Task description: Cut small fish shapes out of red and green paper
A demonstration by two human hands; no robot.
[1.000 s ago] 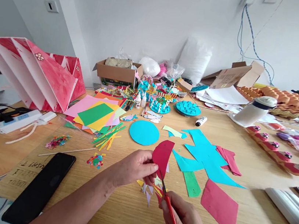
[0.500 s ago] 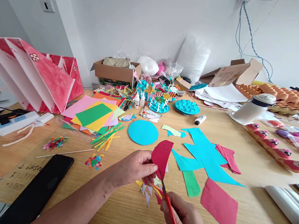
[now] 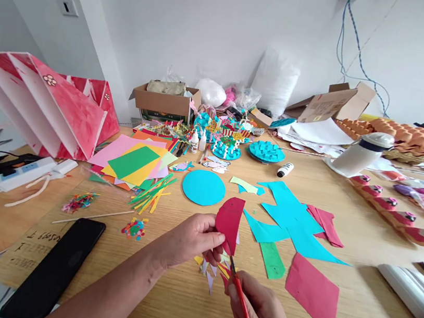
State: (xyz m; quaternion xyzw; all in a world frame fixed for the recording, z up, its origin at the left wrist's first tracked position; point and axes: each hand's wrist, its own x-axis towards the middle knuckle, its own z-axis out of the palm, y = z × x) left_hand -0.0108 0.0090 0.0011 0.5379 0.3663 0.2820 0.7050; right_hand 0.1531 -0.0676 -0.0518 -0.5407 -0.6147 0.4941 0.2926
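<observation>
A piece of dark red paper [image 3: 230, 218], rounded on its left side and straight on its right, is pinched in my left hand [image 3: 203, 237]. My right hand [image 3: 256, 307] grips red-handled scissors [image 3: 243, 303], whose blades meet the paper's lower edge by my left thumb. Small paper scraps [image 3: 210, 274] lie beneath, partly hidden by my hands. To the right are a green paper piece [image 3: 272, 260], a larger red sheet [image 3: 313, 294] and blue offcuts [image 3: 294, 218]. A blue paper circle [image 3: 203, 188] rests beyond my left hand.
A black phone [image 3: 54, 268] lies at the left front. Stacked coloured paper [image 3: 132, 162], paper strips [image 3: 152, 192] and a thin stick [image 3: 93, 217] are on the left. A glue bottle [image 3: 285, 170], a white bottle-shaped object [image 3: 362, 155] and a painted egg-carton strip [image 3: 394, 210] stand farther right.
The view has shifted very slightly. Both hands keep their hold on the red paper and scissors, with barely any movement of the blades.
</observation>
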